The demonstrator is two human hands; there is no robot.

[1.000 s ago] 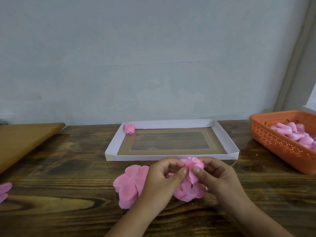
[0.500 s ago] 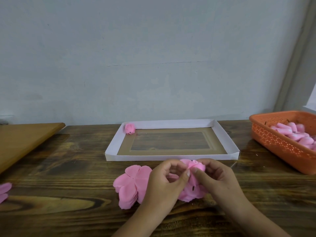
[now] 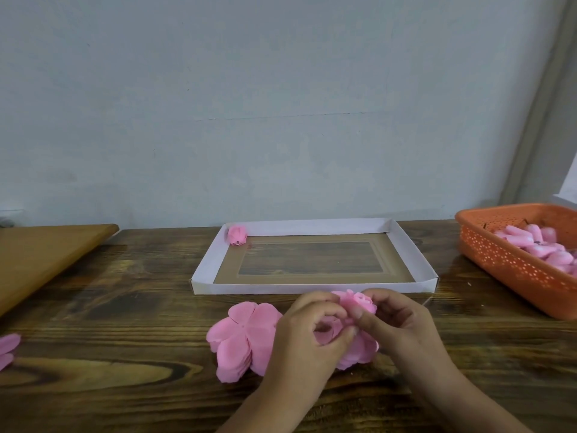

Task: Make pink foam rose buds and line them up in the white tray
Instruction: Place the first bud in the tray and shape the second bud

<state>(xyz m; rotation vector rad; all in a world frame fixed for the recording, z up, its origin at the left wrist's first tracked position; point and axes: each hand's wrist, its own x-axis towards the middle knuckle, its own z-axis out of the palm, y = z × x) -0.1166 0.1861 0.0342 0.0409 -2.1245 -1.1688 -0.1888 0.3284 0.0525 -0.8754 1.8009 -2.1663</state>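
While the left hand (image 3: pixel 307 334) and right hand (image 3: pixel 398 323) both pinch a half-wrapped rose bud (image 3: pixel 360 303) just before the white tray (image 3: pixel 312 287), petal-wrapping looks under way — next, probably, placing it beside the finished bud (image 3: pixel 237 235) in the far-left corner.

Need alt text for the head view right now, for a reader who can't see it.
Two hands, left hand and right hand, pinch a pink foam rose bud above a wooden table, beside a stack of pink petals. Behind them a white tray holds one finished bud in its far left corner; an orange basket of pink pieces sits at right.
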